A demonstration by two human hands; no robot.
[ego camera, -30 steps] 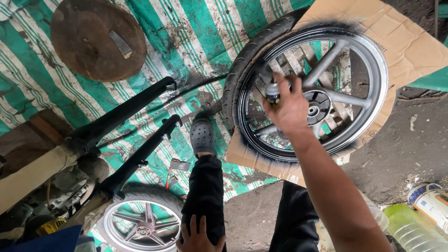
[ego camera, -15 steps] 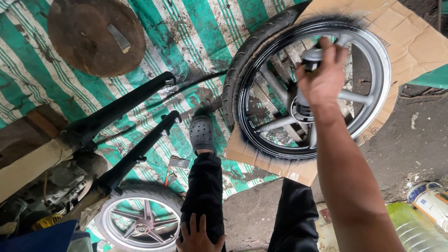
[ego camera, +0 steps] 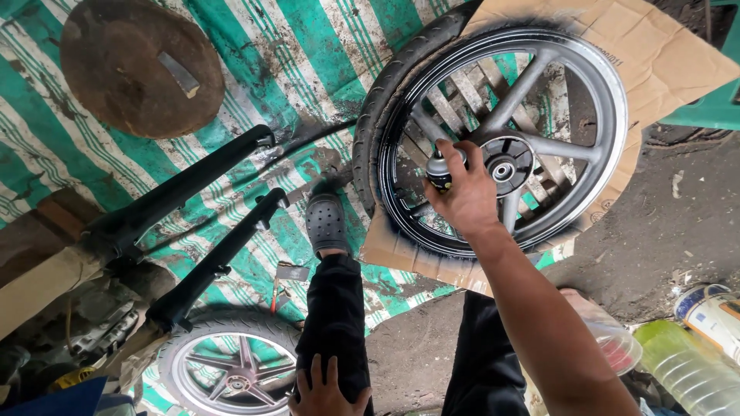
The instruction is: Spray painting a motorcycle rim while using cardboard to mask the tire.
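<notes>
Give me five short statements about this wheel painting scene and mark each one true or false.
1. The right hand holds a small spray can over the wheel. True.
2. The wheel lies on a sheet of cardboard. True.
3. The left hand grips one of the black fork tubes. False: it rests on the person's left knee, apart from the tubes.
4. A second wheel lies at the lower left. True.
5. The striped tarp is red and white. False: it is green and white.
</notes>
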